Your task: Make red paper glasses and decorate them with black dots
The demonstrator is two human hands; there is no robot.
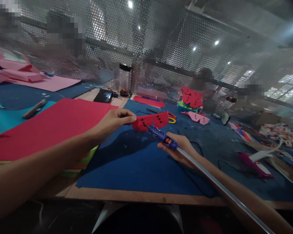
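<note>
Between thumb and fingers, my left hand point(120, 117) pinches the left end of a red paper cutout point(150, 121) with small black square marks, held above the blue mat point(134, 165). My right hand point(179, 149) is wrapped round a blue hot glue gun point(161, 136). A long clear glue stick point(210, 177) runs out of the gun's back toward the lower right. The gun's nozzle meets the lower edge of the cutout; whether glue is coming out is too small to tell.
Large red paper sheets point(70, 120) lie at left. Behind are a jar point(125, 79), yellow-handled scissors point(171, 119), stacked red cutouts point(191, 97) and a pink cutout point(197, 117). A purple device point(255, 165) with cables and paper scraps point(280, 133) sit at right.
</note>
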